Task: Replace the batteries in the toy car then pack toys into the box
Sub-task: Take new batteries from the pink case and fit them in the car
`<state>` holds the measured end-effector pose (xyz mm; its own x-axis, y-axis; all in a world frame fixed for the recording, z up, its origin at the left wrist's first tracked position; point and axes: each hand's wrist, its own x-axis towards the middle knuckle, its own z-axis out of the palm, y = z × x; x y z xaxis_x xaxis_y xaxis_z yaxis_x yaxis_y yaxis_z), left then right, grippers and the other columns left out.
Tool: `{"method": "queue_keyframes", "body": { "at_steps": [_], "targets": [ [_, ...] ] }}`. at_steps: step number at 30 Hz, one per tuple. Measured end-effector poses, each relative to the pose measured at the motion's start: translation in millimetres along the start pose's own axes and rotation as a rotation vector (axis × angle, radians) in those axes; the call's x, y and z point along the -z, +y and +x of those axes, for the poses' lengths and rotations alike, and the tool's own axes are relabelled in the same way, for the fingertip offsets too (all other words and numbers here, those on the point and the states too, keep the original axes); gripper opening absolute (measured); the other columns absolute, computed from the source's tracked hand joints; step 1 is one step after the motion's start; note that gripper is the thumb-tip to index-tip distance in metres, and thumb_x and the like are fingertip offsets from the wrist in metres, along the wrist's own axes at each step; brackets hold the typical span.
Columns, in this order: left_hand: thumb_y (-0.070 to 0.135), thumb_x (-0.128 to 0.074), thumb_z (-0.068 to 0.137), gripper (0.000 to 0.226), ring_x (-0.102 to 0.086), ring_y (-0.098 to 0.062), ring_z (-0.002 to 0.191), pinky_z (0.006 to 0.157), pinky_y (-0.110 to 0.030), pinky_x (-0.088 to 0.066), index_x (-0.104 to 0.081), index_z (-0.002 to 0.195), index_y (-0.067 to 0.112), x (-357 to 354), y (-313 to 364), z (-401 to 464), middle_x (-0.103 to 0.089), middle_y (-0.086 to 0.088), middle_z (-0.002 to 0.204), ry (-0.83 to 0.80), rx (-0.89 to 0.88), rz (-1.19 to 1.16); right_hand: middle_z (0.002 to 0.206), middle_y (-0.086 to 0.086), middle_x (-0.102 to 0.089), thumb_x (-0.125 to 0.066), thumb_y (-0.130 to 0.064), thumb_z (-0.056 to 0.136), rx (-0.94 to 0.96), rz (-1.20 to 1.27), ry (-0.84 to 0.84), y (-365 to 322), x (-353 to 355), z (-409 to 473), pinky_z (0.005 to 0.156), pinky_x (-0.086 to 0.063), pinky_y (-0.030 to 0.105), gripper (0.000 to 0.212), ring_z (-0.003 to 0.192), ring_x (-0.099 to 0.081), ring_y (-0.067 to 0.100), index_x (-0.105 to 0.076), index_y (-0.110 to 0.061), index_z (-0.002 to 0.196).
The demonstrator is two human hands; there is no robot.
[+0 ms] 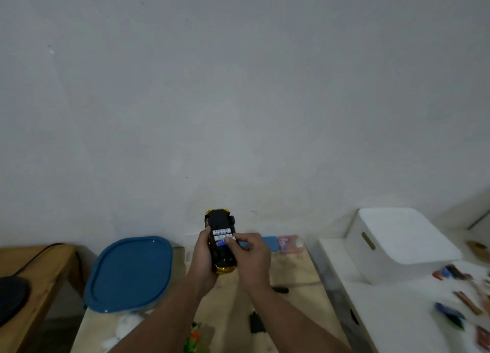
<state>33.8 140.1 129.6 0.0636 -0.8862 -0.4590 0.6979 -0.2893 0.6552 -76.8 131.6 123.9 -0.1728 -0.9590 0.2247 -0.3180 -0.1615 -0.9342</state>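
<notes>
**Toy car held upside down**

The toy car (220, 242) is held belly-up above the wooden table (291, 269) by the left hand (202, 257), whose fingers are curled around it. A battery (224, 243) in the open slot is pinched by the right hand (252, 257). A white box (397, 244) is seen to the right.

Toy car (220, 240) upturned (batteries (222, 234) showing).

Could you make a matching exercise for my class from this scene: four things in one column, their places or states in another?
1. toy car
2. blue lid
3. white box
4. black cable

a. on the white surface at right
b. on the wooden table at far left
c. held upside down in both hands
d. left of the hands, on a container

Pairs: 1-c, 2-d, 3-a, 4-b
</notes>
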Motion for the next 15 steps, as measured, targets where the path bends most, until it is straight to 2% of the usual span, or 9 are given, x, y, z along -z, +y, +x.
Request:
{"method": "queue_keyframes", "body": {
  "at_steps": [2,4,6,9,10,12,13,15],
  "targets": [
    [0.051,-0.039,0.106,0.055,-0.076,-0.032,0.094,0.084,-0.046,-0.06,-0.072,0.128,0.011,-2,1,-1,-0.077,-0.019,0.109,-0.003,-0.007,-0.004,0.094,-0.011,-0.062,-0.08,-0.034,0.084,0.056,-0.062,0.016,-3,-2,-3,0.071,-0.051,0.014,0.017,0.085,-0.063,0.004,-0.079,-0.024,0.097],
    [0.052,-0.039,0.106,0.056,-0.076,-0.028,0.089,0.073,-0.04,-0.061,-0.071,0.128,0.012,-2,3,0,-0.078,-0.015,0.102,-0.002,-0.015,0.005,0.101,-0.009,-0.059,-0.07,-0.037,0.093,0.133,-0.178,-0.021,-4,-1,-7,0.074,-0.055,0.023,0.024,0.087,-0.062,0.007,-0.076,-0.021,0.109],
    [0.052,-0.038,0.106,0.057,-0.076,-0.025,0.083,0.068,-0.035,-0.06,-0.071,0.128,0.012,-1,7,1,-0.078,-0.01,0.096,0.012,-0.027,0.05,0.108,-0.007,-0.056,-0.053,-0.043,0.101,0.256,-0.358,-0.088,-4,3,-13,0.07,-0.056,0.032,0.034,0.086,-0.06,0.01,-0.071,-0.021,0.12],
    [0.054,-0.04,0.106,0.056,-0.077,-0.022,0.083,0.071,-0.034,-0.061,-0.073,0.125,0.013,3,10,5,-0.079,-0.009,0.097,0.012,-0.012,0.149,0.117,-0.003,-0.055,-0.033,-0.05,0.103,0.447,-0.68,-0.197,1,11,-13,0.064,-0.053,0.035,0.049,0.089,-0.058,0.016,-0.061,-0.024,0.133],
    [0.054,-0.04,0.106,0.055,-0.076,-0.024,0.09,0.078,-0.037,-0.06,-0.072,0.127,0.014,5,11,6,-0.079,-0.012,0.103,0.014,-0.001,0.176,0.116,-0.004,-0.054,-0.029,-0.053,0.102,0.449,-0.716,-0.256,2,14,-11,0.065,-0.053,0.034,0.052,0.089,-0.058,0.016,-0.058,-0.026,0.135],
    [0.053,-0.039,0.108,0.054,-0.072,-0.029,0.101,0.09,-0.042,-0.058,-0.07,0.131,0.015,8,11,8,-0.076,-0.016,0.114,0.011,0.013,0.216,0.114,-0.007,-0.054,-0.03,-0.056,0.101,0.334,-0.594,-0.36,6,20,-5,0.072,-0.052,0.033,0.05,0.093,-0.059,0.013,-0.056,-0.03,0.135],
    [0.052,-0.038,0.108,0.054,-0.072,-0.031,0.1,0.089,-0.043,-0.059,-0.07,0.132,0.016,10,10,9,-0.075,-0.016,0.114,0.002,0.017,0.218,0.116,-0.008,-0.056,-0.034,-0.052,0.102,0.247,-0.479,-0.36,11,24,-3,0.078,-0.052,0.031,0.045,0.097,-0.06,0.012,-0.056,-0.031,0.135],
    [0.05,-0.037,0.109,0.053,-0.071,-0.031,0.088,0.077,-0.043,-0.063,-0.077,0.126,0.019,13,10,11,-0.074,-0.014,0.105,-0.028,0.033,0.193,0.122,-0.005,-0.062,-0.046,-0.036,0.102,0.067,-0.365,-0.239,26,36,1,0.087,-0.05,0.028,0.035,0.107,-0.06,0.013,-0.06,-0.026,0.132]
  ]
}}
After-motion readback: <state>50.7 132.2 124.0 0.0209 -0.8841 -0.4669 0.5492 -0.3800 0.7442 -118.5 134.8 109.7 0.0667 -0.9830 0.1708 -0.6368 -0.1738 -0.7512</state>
